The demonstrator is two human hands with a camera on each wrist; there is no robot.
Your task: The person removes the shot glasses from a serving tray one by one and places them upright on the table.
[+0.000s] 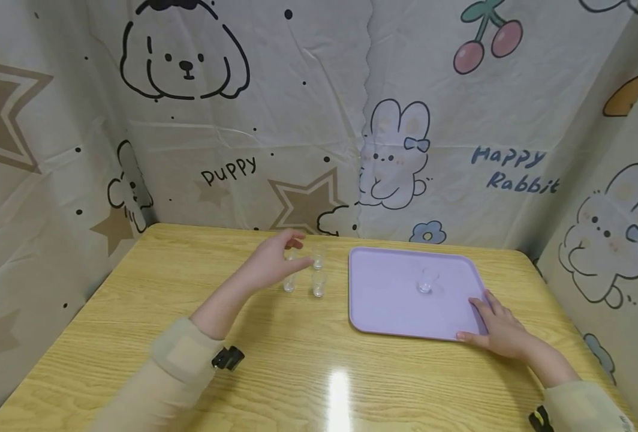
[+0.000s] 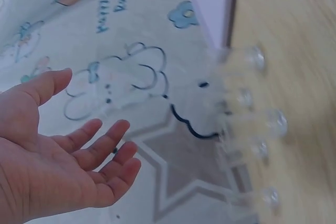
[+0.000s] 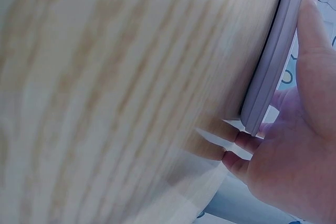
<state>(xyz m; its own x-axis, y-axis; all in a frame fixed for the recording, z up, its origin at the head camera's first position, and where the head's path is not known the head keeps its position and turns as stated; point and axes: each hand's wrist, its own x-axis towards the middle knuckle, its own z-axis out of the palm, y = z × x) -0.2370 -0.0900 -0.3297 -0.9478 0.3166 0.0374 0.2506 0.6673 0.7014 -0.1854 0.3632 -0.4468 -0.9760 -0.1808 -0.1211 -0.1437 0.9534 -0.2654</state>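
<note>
My left hand (image 1: 272, 262) hovers over several small clear glasses on the table, fingers loosely bent and holding nothing. Two of these glasses, a front one (image 1: 318, 284) and a rear one (image 1: 318, 258), stand just right of it. Another glass (image 1: 289, 283) shows below the hand, which partly covers the group. In the left wrist view the palm (image 2: 58, 177) is bare, and the blurred glasses stand apart from the fingers. A purple tray (image 1: 386, 306) lies to the right, bearing one clear glass (image 1: 426, 282). My right hand (image 1: 499, 327) rests on the tray's front right corner, touching its rim.
The wood-grain table (image 1: 276, 372) carries everything. A printed cloth (image 1: 308, 120) with cartoon animals hangs behind the table and along both sides. Between the glasses and the tray runs a narrow strip of tabletop.
</note>
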